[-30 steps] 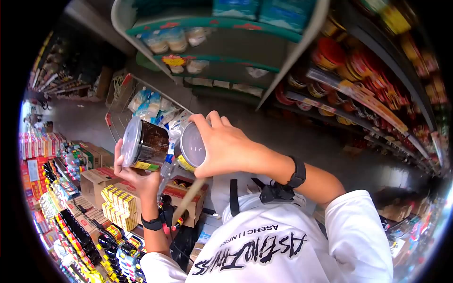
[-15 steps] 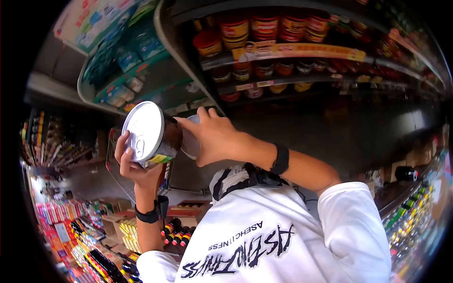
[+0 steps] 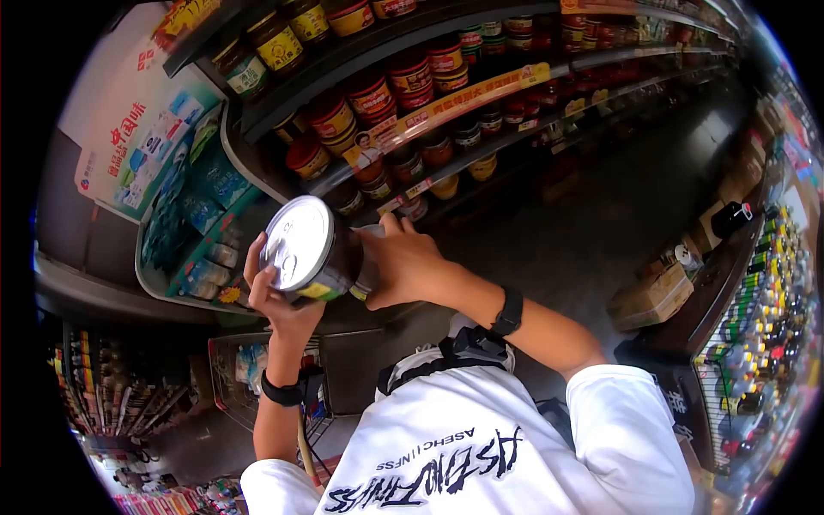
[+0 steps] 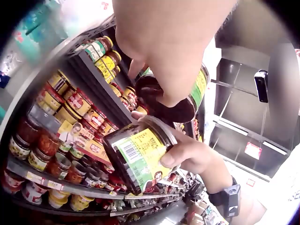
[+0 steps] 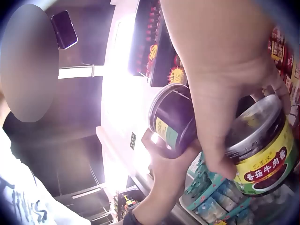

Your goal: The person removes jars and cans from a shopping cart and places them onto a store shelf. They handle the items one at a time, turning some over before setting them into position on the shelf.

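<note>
In the head view my left hand point(image 3: 287, 305) grips a dark jar point(image 3: 300, 245) whose silvery lid faces up and left. My right hand point(image 3: 408, 266) holds a second jar beside it, mostly hidden behind the hand and the first jar. The right wrist view shows that second jar point(image 5: 262, 161) with a yellow and green label and a clear lid, my right fingers and thumb around it. In the left wrist view, the right hand's jar point(image 4: 140, 154) has its barcode label showing, and the left hand point(image 4: 159, 61) covers part of its own jar point(image 4: 199, 91).
Shelves of jars point(image 3: 412, 81) rise ahead, with a teal-edged rack point(image 3: 150, 249) of packets at the left. A shopping cart point(image 3: 225, 365) stands at the lower left. Cardboard boxes point(image 3: 657, 296) and a bottle display point(image 3: 755, 318) are on the right.
The view has swung from the teal rack and cart toward the jar shelves. Both hands still hold their jars, now close together, with the right one more hidden behind the left one.
</note>
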Tool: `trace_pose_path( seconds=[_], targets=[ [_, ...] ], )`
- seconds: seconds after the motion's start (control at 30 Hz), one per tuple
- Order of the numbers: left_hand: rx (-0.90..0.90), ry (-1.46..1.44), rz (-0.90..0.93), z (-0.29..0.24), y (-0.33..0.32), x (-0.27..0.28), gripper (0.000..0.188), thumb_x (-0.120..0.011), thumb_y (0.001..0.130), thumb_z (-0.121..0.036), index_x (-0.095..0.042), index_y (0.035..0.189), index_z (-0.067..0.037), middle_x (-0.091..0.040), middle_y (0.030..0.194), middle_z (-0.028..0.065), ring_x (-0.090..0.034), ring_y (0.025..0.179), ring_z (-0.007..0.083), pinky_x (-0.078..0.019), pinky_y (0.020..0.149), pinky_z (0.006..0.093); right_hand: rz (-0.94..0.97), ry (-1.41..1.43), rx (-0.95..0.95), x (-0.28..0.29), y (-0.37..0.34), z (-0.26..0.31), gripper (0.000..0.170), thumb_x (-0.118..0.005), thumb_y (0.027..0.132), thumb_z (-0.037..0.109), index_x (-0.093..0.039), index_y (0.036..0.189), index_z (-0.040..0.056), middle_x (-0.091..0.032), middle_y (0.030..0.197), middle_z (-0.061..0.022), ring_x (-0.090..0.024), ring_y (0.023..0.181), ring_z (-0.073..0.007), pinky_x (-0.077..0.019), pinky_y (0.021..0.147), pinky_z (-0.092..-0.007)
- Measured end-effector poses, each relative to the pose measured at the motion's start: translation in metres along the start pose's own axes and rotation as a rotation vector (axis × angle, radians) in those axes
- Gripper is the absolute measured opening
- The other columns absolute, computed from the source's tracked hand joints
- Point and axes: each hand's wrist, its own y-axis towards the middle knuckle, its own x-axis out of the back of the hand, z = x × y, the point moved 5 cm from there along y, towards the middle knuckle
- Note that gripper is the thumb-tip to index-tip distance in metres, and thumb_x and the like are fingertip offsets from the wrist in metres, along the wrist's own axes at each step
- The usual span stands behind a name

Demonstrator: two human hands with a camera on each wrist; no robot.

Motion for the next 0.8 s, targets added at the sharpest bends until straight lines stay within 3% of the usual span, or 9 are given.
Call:
trace_pose_path(
  seconds=[0.23,0.33,0.43,0.63,0.77,0.8],
  targets=[
    [-0.047,-0.236,0.081,-0.013,0.017,-0.034,0.085,-0.085,0.064,0.002,-0.024,0.12,-0.015,-0.025,0.145,0.0306,-0.046,0.129,0.0462,-0.046,0.105,0.0467,-0.105,0.016,-0.02,0.019,-0.03,-0.003,0.097,-0.083,0.052,0.04,-0.047,0.138,0.0134,-0.043,0.131,-0.0274,-0.047,0.12,-0.0491,-0.0498,0.093,-0.0525],
    [-0.05,-0.162,0.099,-0.022,0.022,-0.05,0.089,-0.078,0.061,0.009,-0.023,0.126,-0.015,-0.025,0.145,0.031,-0.041,0.132,0.0481,-0.0425,0.107,0.0495,-0.087,0.047,-0.148,0.026,-0.033,-0.016,0.094,-0.083,0.052,0.041,-0.05,0.135,0.0105,-0.043,0.132,-0.0264,-0.047,0.121,-0.0475,-0.0489,0.095,-0.0511],
    [-0.044,-0.102,0.156,-0.025,0.032,-0.067,0.095,-0.072,0.056,0.012,-0.023,0.133,-0.015,-0.023,0.146,0.031,-0.033,0.134,0.0504,-0.0363,0.109,0.0529,-0.232,0.054,-0.104,0.033,-0.032,-0.038,0.09,-0.083,0.049,0.045,-0.055,0.129,0.0124,-0.048,0.121,-0.0247,-0.052,0.11,-0.0481,-0.0509,0.089,-0.0523],
    [-0.109,-0.179,0.24,-0.031,0.074,-0.127,0.087,-0.077,0.059,0.007,-0.029,0.129,-0.014,-0.024,0.147,0.0257,-0.036,0.135,0.045,-0.0401,0.107,0.0485,-0.205,0.056,-0.03,0.07,-0.02,-0.105,0.086,-0.081,0.05,0.042,-0.056,0.127,0.0115,-0.054,0.123,-0.025,-0.052,0.116,-0.0449,-0.0495,0.094,-0.0493],
    [0.318,-0.598,0.251,-0.017,0.099,-0.192,0.087,-0.081,0.062,0.006,-0.03,0.131,-0.01,-0.031,0.143,0.0176,-0.038,0.135,0.0297,-0.0426,0.108,0.0439,-0.242,0.018,-0.136,0.13,-0.035,-0.134,0.086,-0.08,0.052,0.038,-0.054,0.13,0.0105,-0.053,0.127,-0.025,-0.053,0.116,-0.0426,-0.0482,0.095,-0.047],
    [0.307,-0.602,0.205,-0.019,0.109,-0.21,0.086,-0.078,0.064,0.01,-0.029,0.133,-0.008,-0.032,0.143,0.0159,-0.042,0.132,0.0268,-0.0493,0.102,0.0386,-0.266,0.001,-0.214,0.149,-0.041,-0.146,0.086,-0.081,0.053,0.037,-0.053,0.13,0.0099,-0.054,0.128,-0.0245,-0.054,0.116,-0.0412,-0.0478,0.095,-0.0454]
  ],
)
